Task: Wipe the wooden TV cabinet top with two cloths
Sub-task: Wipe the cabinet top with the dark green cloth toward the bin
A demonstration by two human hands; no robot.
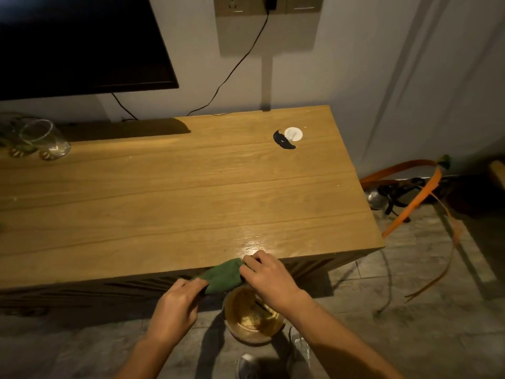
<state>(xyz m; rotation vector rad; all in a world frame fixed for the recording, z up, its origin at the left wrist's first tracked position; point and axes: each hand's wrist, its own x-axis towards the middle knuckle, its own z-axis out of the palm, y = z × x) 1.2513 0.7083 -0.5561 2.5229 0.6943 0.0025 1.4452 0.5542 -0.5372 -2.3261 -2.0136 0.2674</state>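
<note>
A green cloth (224,274) is stretched between my two hands at the front edge of the wooden TV cabinet top (175,192). My left hand (175,307) grips the cloth's left end just below the cabinet's front edge. My right hand (266,274) grips its right end, fingers curled over it at the edge. Only one cloth is in view. A wet, shiny patch shows on the wood just beyond my right hand.
A bowl (252,317) of murky water sits on the floor under my hands. On the cabinet stand a glass (45,140) at far left and a white disc (293,134) with a black mark at back right. A TV (76,42) hangs above. Orange straps (415,198) lie right of the cabinet.
</note>
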